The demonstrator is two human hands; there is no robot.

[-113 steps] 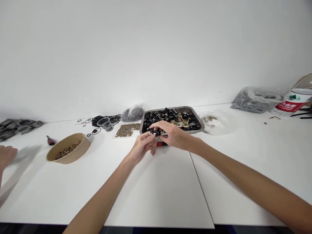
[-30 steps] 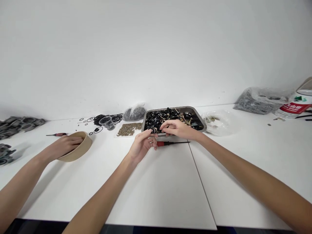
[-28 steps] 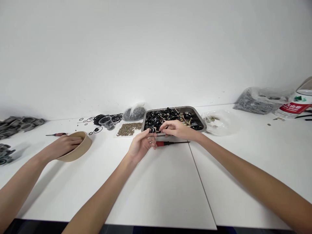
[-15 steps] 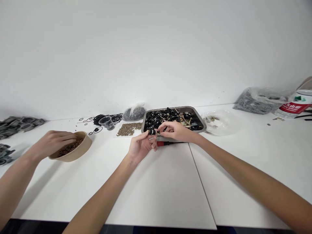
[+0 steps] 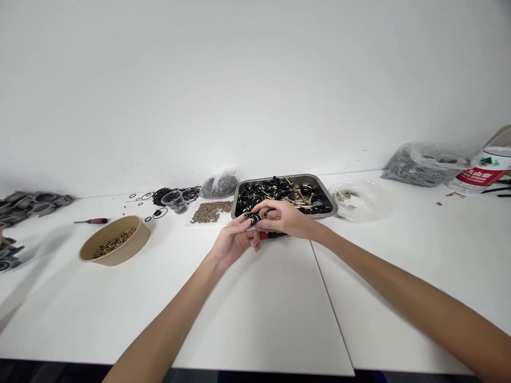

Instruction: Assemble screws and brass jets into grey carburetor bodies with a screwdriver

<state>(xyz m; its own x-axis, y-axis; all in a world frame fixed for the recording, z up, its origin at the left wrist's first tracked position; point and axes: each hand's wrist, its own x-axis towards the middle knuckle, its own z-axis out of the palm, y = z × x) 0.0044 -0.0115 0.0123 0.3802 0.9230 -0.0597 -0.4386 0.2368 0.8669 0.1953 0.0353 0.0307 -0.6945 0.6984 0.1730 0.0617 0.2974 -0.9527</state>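
In the middle of the view, my left hand holds a small black cylindrical part between thumb and fingers. It has a pale band and a brass-coloured bit at its right end. My right hand pinches that right end, and its fingertips partly hide it. Just beyond both hands stands a metal tray, heaped with black parts and brass-coloured screws. Below the tray's front edge lies a red-and-black tool, partly covered by my hands.
Small brass-coloured pieces are spread left of the tray. Farther left are a tan bowl of brass-coloured pieces, a screwdriver, a clear cup and black rings. Plastic bags and a bucket are rightward.
My right fingers have moved left onto the black part, which now sits slightly tilted. Another person's hand has withdrawn from the tan bowl, uncovering the screwdriver behind it.
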